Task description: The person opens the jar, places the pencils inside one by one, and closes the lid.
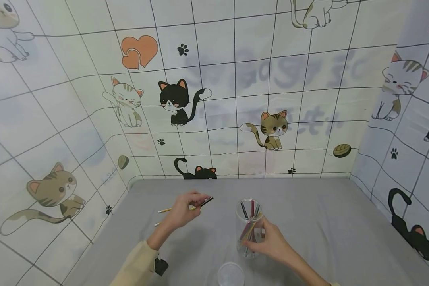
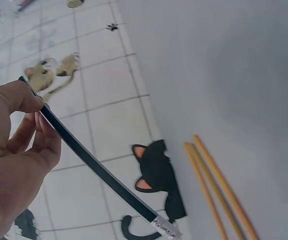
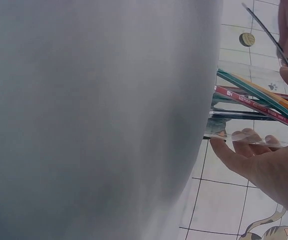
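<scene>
Now, left hand (image 1: 186, 209) pinching dark pencil (image 2: 104, 174), right hand (image 1: 273, 243) gripping clear pencil cup (image 1: 239, 228)

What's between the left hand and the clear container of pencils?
In the head view, a dark pencil juts partway into the gap; from there to the container, bare gray cloth.

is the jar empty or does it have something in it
Not empty: the jar holds several pencils, visible through its clear wall.
</scene>
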Available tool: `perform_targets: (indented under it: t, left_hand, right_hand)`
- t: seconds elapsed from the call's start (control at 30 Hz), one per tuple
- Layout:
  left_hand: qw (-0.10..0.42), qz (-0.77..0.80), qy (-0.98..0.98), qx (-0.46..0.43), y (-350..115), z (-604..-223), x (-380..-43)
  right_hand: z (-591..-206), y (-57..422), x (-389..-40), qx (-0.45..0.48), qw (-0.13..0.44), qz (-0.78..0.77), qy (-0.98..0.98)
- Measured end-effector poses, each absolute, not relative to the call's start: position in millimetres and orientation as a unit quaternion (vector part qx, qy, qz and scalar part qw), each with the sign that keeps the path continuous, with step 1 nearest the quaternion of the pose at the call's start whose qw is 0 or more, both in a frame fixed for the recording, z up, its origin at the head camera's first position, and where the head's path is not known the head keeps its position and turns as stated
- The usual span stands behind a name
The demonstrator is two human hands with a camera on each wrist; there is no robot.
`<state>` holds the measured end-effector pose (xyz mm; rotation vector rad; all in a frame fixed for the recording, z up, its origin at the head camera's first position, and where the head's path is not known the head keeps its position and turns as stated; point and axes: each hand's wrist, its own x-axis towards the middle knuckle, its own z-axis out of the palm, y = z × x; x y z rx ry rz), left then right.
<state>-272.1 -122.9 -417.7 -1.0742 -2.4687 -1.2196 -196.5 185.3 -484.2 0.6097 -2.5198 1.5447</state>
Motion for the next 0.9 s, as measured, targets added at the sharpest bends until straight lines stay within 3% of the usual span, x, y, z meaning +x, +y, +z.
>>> perform_targets:
  t: [0.9]
  left_hand:
    - [0.212, -0.433, -0.710, -0.513, -54.4, -331.8, -246.9]
  right_hand:
    - [-484.8, 184.7, -196.8, 0.211, 0.077, 0.518, -0.825]
